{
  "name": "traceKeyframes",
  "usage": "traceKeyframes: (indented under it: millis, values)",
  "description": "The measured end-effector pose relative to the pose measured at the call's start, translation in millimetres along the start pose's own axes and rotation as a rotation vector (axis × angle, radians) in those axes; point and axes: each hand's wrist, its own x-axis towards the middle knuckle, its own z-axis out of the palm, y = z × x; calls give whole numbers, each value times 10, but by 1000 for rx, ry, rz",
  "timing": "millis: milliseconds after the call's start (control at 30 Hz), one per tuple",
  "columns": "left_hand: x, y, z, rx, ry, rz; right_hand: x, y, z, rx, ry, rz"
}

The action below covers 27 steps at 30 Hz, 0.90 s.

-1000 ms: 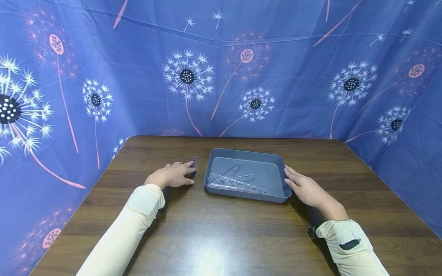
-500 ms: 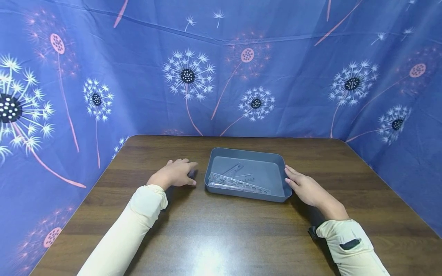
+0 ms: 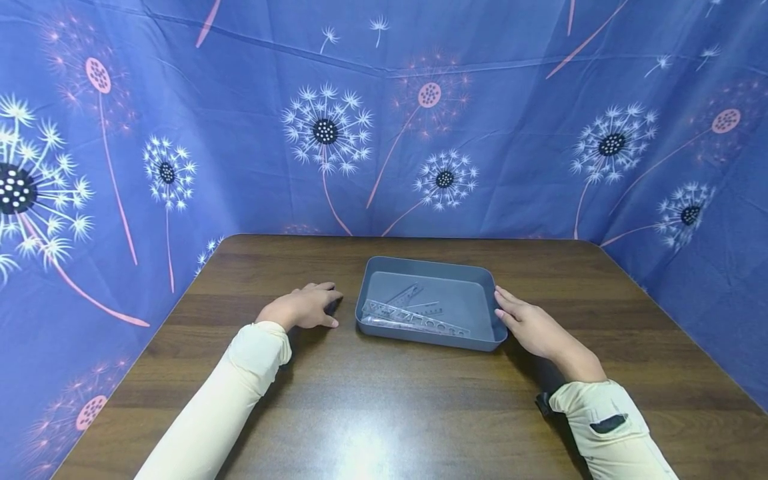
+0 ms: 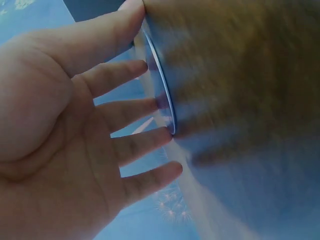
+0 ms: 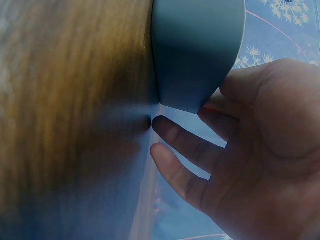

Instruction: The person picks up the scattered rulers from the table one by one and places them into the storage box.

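Note:
On the table, my left hand [image 3: 304,307] lies palm down left of the grey tray [image 3: 465,298], its fingers spread. In the left wrist view its fairly straight fingers touch a thin clear plastic piece [image 4: 159,82] with a curved edge. The hand hides this piece in the head view, and its exact kind cannot be told. My right hand [image 3: 534,329] rests its fingertips against the tray's right wall, fingers extended. A long clear ruler [image 3: 420,321] with cut-outs lies in the tray along its front. Behind it are several smaller clear measuring pieces [image 3: 408,293].
The brown wooden table [image 3: 372,407] bears the tray a little right of its middle. A blue cloth [image 3: 252,133] with dandelion prints hangs behind the table and along both sides.
The clear piece, visible beyond my left fingertips one second ago, is now covered by that hand. The left hand shifted slightly. My right hand and the tray have stayed put.

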Motion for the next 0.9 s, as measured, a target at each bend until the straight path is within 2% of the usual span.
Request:
traceKeyframes:
  millis: [133, 300, 667, 900]
  values:
    - [7, -19, 2, 25, 57, 27, -2, 0, 2, 6, 0, -2]
    - [9, -44, 8, 4, 117, 35, 1, 8, 7, 6, 1, 0]
    - [21, -99, -9, -33, 151, 30, 2, -22, -17, 7, 13, -15]
    - [16, -142, 10, -58, 151, -9, -2, -11, -5, 9, 0, -6]
